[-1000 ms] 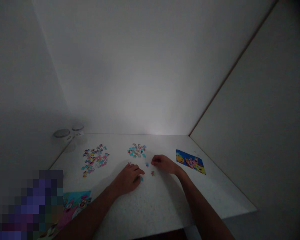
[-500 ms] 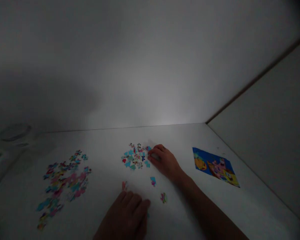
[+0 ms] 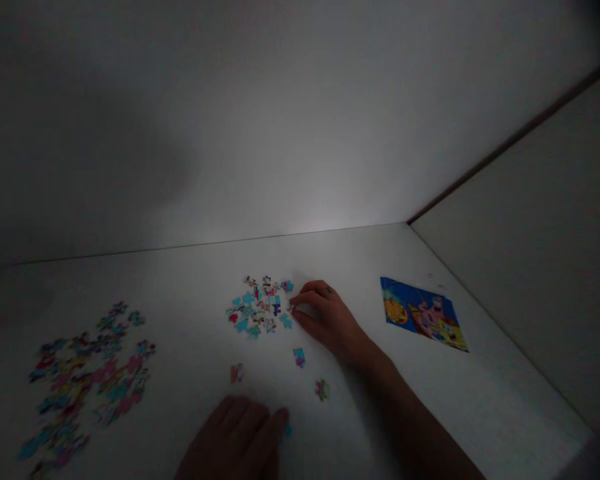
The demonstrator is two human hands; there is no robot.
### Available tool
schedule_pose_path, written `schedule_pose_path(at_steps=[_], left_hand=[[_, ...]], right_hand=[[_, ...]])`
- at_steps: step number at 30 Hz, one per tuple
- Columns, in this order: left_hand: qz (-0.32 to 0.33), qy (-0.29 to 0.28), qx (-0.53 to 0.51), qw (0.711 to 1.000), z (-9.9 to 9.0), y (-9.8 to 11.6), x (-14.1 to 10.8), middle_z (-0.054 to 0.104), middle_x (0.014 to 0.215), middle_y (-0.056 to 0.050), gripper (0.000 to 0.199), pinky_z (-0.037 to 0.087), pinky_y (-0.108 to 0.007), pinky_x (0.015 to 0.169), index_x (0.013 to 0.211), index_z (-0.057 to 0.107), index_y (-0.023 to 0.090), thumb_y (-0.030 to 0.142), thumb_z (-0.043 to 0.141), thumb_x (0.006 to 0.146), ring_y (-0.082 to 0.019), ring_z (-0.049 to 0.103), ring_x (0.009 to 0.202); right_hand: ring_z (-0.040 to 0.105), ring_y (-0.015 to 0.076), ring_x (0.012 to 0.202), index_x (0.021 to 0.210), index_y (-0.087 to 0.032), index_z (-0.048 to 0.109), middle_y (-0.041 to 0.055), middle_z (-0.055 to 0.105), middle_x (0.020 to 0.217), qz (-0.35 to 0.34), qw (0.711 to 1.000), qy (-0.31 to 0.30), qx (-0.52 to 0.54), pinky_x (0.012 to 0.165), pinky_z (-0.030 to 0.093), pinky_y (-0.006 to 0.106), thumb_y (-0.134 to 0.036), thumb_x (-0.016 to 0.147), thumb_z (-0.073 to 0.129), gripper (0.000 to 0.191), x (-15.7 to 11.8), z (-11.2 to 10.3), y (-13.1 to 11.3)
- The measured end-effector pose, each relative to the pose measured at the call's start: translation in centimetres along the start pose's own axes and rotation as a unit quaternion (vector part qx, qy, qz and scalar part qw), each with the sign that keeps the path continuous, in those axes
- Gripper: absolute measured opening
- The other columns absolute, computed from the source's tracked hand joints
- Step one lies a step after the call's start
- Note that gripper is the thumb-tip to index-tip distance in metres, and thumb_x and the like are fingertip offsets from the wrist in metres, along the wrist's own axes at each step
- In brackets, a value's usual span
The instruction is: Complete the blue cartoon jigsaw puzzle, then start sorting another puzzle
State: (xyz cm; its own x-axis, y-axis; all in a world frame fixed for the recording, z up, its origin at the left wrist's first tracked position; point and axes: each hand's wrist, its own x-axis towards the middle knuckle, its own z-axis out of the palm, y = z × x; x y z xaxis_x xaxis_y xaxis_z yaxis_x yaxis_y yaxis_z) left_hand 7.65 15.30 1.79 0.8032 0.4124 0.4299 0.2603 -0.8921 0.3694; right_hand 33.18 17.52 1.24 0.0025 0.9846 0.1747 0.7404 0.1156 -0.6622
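A small heap of puzzle pieces (image 3: pixel 260 308) lies on the white table (image 3: pixel 195 287). At its right edge my right hand (image 3: pixel 325 317) pinches a small puzzle piece (image 3: pixel 291 307) between thumb and fingers. My left hand (image 3: pixel 237 437) rests low in the view, its fingers curled; what they hold, if anything, is hidden. A blue piece (image 3: pixel 288 431) shows beside the left thumb. Just above that hand lies a pink piece (image 3: pixel 237 373). Between and below the hands are a blue and purple piece (image 3: pixel 299 357) and a pink and green piece (image 3: pixel 323 390).
A larger spread of mixed puzzle pieces (image 3: pixel 95 380) covers the left part of the table. On the right lies a blue cartoon picture sheet (image 3: pixel 424 313). Pale walls (image 3: pixel 300 133) stand behind and to the right of the table.
The view has shifted somewhat to the right. My right thumb and fingers now pinch a small piece by the heap. The pink piece is now fully uncovered above my left hand.
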Motion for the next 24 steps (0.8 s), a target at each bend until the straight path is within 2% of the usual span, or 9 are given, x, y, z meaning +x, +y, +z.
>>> schedule_pose_path(at_steps=[4,6,8,13,15,24], left_hand=[[-0.036,-0.007,-0.011,0.999,0.0,0.7,-0.1,0.065,0.083,-0.004,0.027,0.052,-0.036,0.075,0.106,0.059,0.020,0.014,0.042,0.087,-0.019,0.060,0.076],[-0.051,0.003,-0.018,0.999,-0.2,0.9,-0.1,0.064,0.084,-0.004,0.025,0.049,-0.042,0.088,0.105,0.060,0.020,0.016,0.042,0.089,-0.018,0.060,0.078],[-0.064,0.014,-0.020,0.998,-0.4,1.1,-0.1,0.065,0.085,-0.004,0.024,0.045,-0.044,0.096,0.103,0.061,0.020,0.015,0.042,0.089,-0.016,0.060,0.079],[-0.061,0.023,0.009,0.998,-0.7,1.4,0.3,0.065,0.084,-0.003,0.024,0.045,-0.045,0.097,0.099,0.061,0.020,0.011,0.044,0.085,-0.016,0.061,0.079],[-0.064,0.018,0.011,0.998,-0.6,1.3,0.4,0.065,0.084,-0.003,0.025,0.045,-0.046,0.096,0.101,0.061,0.020,0.011,0.045,0.084,-0.017,0.061,0.079],[-0.074,-0.014,-0.014,0.997,0.1,0.6,0.5,0.063,0.083,-0.004,0.026,0.044,-0.050,0.096,0.101,0.061,0.020,0.011,0.043,0.085,-0.019,0.061,0.079]], right_hand=[[0.052,0.0221,0.102,0.093,-0.020,0.065,0.0080,0.057,0.101,0.003,1.000,-0.004,0.003,0.095,0.040,0.040,-0.021,0.082,0.060,0.012,-0.4,-0.2,-0.3],[0.050,0.0218,0.102,0.090,-0.018,0.064,0.0081,0.057,0.101,0.035,0.999,-0.012,0.029,0.095,0.038,0.039,-0.020,0.079,0.061,0.012,-0.7,-0.6,-1.0],[0.051,0.0204,0.097,0.087,-0.016,0.063,0.0075,0.057,0.099,0.036,0.998,-0.010,0.043,0.091,0.040,0.037,-0.021,0.077,0.061,0.011,-1.1,-1.1,-1.7],[0.048,0.0133,0.065,0.086,-0.017,0.059,-0.0007,0.055,0.073,0.044,0.994,-0.015,0.094,0.063,0.043,0.026,-0.025,0.079,0.057,0.011,-1.5,-1.6,-2.2],[0.048,0.0123,0.062,0.085,-0.017,0.059,-0.0017,0.055,0.069,0.049,0.991,-0.024,0.121,0.060,0.042,0.025,-0.027,0.080,0.056,0.011,-1.3,-1.4,-1.8],[0.063,0.0195,0.086,0.092,-0.018,0.068,0.0048,0.070,0.091,0.091,0.972,-0.039,0.213,0.083,0.048,0.035,-0.034,0.080,0.059,0.022,-1.0,-0.7,-0.4]])
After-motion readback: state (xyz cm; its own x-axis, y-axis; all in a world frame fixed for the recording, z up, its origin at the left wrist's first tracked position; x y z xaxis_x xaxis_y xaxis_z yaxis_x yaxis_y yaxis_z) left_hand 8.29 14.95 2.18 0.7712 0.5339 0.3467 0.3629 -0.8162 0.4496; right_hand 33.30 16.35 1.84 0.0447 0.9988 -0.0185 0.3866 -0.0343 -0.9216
